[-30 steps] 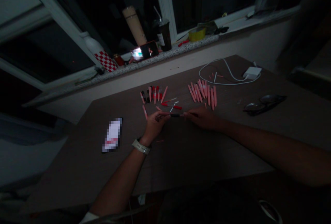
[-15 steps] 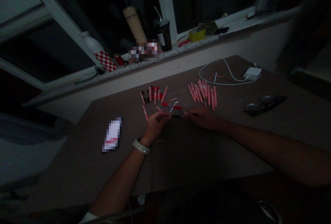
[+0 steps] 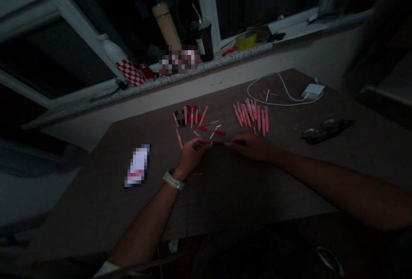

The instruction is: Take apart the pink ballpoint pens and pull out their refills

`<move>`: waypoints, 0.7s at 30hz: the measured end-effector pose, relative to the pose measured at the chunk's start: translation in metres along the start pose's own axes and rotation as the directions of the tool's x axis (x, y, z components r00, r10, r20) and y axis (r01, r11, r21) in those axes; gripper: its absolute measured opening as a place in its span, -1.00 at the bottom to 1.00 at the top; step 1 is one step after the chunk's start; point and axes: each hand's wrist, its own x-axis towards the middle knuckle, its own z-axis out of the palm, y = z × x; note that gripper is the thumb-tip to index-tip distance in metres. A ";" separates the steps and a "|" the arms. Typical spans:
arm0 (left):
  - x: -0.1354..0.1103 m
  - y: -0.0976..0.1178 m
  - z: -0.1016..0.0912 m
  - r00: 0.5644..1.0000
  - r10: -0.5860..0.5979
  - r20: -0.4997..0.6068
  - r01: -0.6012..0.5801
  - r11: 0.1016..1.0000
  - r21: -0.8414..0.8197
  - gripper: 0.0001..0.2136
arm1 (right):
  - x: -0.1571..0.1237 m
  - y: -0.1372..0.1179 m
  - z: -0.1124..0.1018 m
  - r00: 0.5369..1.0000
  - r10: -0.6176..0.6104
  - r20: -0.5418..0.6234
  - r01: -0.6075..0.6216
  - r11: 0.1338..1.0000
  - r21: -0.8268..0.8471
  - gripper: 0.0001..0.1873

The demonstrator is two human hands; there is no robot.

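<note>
**Slim black pen barrel [image 3: 218, 144] pinched between two hands**

The slim black pen barrel is held level across the gap between both hands, just above a dark brown table [image 3: 244, 195] (whether it touches the board cannot be told in this dim light). The left hand [image 3: 193, 155], a pale-banded wristwatch [image 3: 174, 180] on its wrist, is closed on the barrel's left end. The right hand [image 3: 251, 147] is closed on the right end, its fingers curled over the dark tube. Just beyond the hands, small red-and-white pen parts [image 3: 212, 130] are scattered. They are flanked by a tight cluster of pink, red and black pen barrels [image 3: 189, 117] on the left and a fanned group of smooth, tapered salmon-pink pen barrels [image 3: 252, 116] on the right. A loose pink barrel [image 3: 179, 138] lies near the left hand. Farther out, a white power adapter [image 3: 312, 91] with a looped white cable [image 3: 273, 103] is placed at the far right, beside dark-framed eyeglasses [image 3: 326, 130]. A flat pixelated rectangular object [image 3: 137, 166] is laid to the left. Behind the table, a yellow tape roll [image 3: 246, 41] and a dark tumbler [image 3: 204, 40] are stood on a speckled granite sill [image 3: 225, 53].
</note>
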 end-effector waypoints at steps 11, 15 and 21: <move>0.000 -0.003 0.000 1.000 -0.011 -0.002 0.011 1.000 0.003 -0.74 | -0.001 0.000 0.002 0.999 0.027 -0.038 -0.027 1.000 0.010 -0.61; 0.000 -0.004 -0.001 1.000 -0.027 0.004 0.027 0.999 0.039 -0.74 | 0.000 0.000 0.002 1.000 0.001 -0.014 -0.001 1.000 0.012 -0.62; 0.001 -0.004 -0.002 1.000 -0.009 0.013 0.008 0.999 0.048 -0.73 | 0.001 0.004 0.003 0.999 0.023 0.029 -0.024 1.000 0.011 -0.55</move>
